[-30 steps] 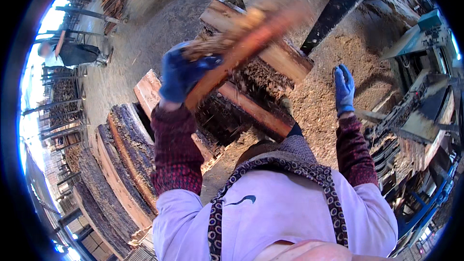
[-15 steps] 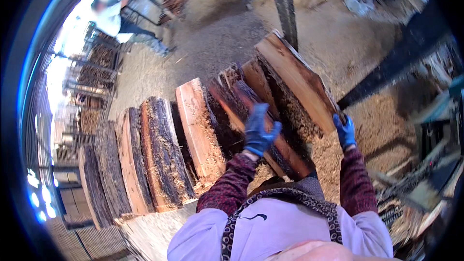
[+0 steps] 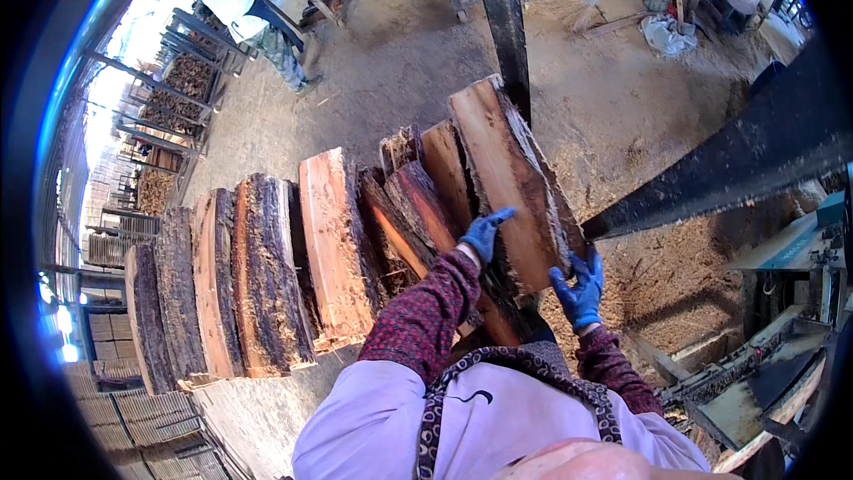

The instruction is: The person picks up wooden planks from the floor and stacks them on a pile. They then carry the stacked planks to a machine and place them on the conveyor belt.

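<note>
A thick wooden slab [image 3: 504, 187] with a pale sawn face and rough bark edges lies tilted at the right end of a row of slabs. My left hand [image 3: 484, 236], in a blue glove, is at the slab's left edge with fingers stretched over its face. Beside the slab's near right corner, my right hand [image 3: 580, 292], also gloved in blue, has its fingers spread. Contact there is hard to make out. Close to my left forearm is a narrow dark reddish slab [image 3: 422, 204]. A pale slab [image 3: 333, 231] stands further left, next to a bark-covered slab [image 3: 267, 267] dusted with sawdust.
A dark metal post [image 3: 500, 18] rises behind the slabs, and a broad dark beam [image 3: 720, 178] slants in from the right. Machinery [image 3: 764, 382] stands at lower right. Sawdust covers the floor [image 3: 391, 71]. A person [image 3: 244, 4] stands at the far left near stacked wood.
My left hand has moved right, from over the dark slab to the tilted slab's edge. My right hand has loosened from its lower corner. The slab has shifted left and nearer in view.
</note>
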`<action>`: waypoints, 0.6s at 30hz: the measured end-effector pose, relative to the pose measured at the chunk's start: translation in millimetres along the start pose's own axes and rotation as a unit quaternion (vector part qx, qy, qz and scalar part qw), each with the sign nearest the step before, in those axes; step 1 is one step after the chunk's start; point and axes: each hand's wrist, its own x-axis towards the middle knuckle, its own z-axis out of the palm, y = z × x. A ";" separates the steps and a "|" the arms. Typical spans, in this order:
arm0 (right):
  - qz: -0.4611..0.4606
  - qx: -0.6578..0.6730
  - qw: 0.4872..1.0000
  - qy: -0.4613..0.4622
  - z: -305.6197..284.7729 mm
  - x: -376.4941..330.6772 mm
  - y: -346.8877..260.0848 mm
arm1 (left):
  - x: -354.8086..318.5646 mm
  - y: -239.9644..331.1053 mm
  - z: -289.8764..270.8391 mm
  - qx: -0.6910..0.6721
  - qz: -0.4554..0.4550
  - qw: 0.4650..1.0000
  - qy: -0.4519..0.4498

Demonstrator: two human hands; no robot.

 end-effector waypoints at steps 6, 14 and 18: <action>0.123 0.252 0.941 -0.189 -47.5 -15.0 -52.5 | -105.9 77.5 21.9 -0.172 -0.204 0.963 -0.038; 0.186 0.325 0.885 -0.277 -29.3 -68.2 -109.5 | -291.9 -3.0 41.4 -0.222 -0.274 0.922 -0.161; 0.144 0.375 0.908 -0.119 -51.0 -190.8 -138.6 | -358.9 3.5 35.0 -0.009 -0.099 0.973 -0.206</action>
